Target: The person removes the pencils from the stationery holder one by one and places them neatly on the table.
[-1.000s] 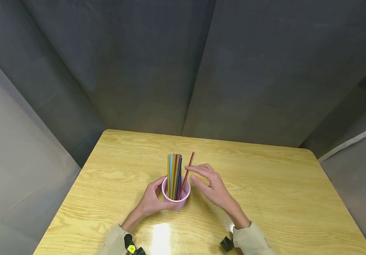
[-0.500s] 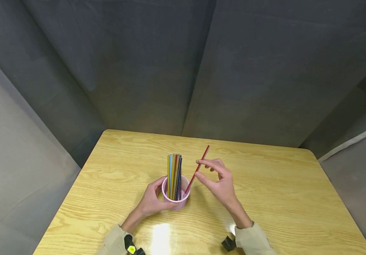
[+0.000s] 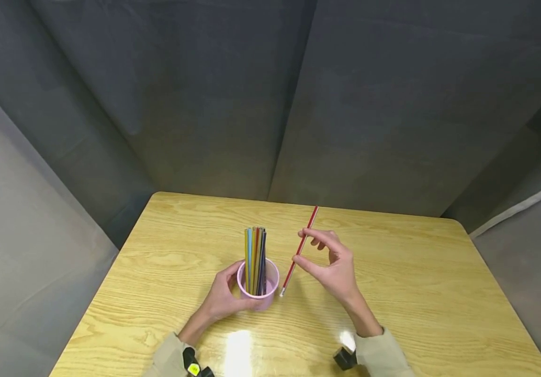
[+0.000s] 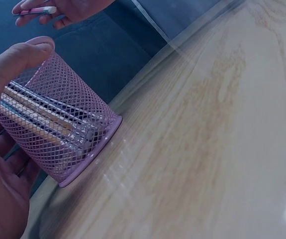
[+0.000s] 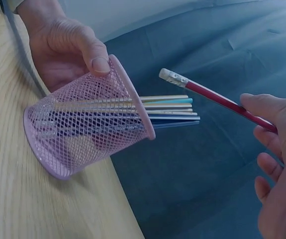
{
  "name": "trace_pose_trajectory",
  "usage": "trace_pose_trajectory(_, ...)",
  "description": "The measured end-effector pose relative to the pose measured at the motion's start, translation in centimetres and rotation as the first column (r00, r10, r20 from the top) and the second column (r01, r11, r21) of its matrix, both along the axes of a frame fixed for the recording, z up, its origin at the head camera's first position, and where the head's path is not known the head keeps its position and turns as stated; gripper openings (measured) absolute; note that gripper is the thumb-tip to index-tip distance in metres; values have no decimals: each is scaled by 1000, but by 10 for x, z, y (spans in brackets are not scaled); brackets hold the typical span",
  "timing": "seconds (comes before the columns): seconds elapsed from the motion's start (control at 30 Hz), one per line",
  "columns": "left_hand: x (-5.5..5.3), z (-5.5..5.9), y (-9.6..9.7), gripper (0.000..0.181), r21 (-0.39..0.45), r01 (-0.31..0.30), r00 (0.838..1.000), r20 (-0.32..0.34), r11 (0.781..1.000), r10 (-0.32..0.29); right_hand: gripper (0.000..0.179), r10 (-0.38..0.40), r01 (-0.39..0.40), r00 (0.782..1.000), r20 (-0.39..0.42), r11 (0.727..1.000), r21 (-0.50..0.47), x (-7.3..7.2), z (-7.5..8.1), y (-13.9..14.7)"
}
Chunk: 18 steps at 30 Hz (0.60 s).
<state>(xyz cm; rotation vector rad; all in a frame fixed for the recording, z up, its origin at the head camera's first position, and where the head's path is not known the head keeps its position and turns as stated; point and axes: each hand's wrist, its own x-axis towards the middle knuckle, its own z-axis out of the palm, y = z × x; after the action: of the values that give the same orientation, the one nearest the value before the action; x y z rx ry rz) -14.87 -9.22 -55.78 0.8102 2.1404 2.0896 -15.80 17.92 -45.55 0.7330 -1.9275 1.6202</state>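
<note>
A pink mesh pencil cup (image 3: 263, 302) stands on the wooden table, gripped round its left side by my left hand (image 3: 224, 297). Several pencils (image 3: 254, 256) in yellow, light blue, red and dark blue lean together inside it, and their lower ends show through the mesh (image 4: 65, 112) in the left wrist view. Just right of the cup, my right hand (image 3: 334, 267) pinches a red pencil (image 3: 289, 276) between thumb and fingers. This pencil slants, with its white eraser (image 5: 166, 75) and metal band at the lower end, outside the cup's rim (image 5: 133, 94).
The light wooden table (image 3: 421, 293) spreads out on both sides of the hands. Dark grey curtains (image 3: 204, 104) hang behind its far edge, with paler cloth (image 3: 25, 251) at the left. Black wrist devices (image 3: 345, 359) sit at both sleeves.
My right hand has drawn the red pencil up and to the right, out of the cup. My left hand has stayed on the cup, which sits nearly where it was.
</note>
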Motion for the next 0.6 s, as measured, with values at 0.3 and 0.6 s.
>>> trace_pose_trajectory(0.3,-4,-1,-3,84,13,-9,1000,-7,1000,9,53,-10,2,995,100,997,78,13,13,0)
trace_pose_trajectory(0.6,-2,-5,-2,85,42,-23,999,-38,999,25,54,-17,-30,963,270,985,169,8,-23,10)
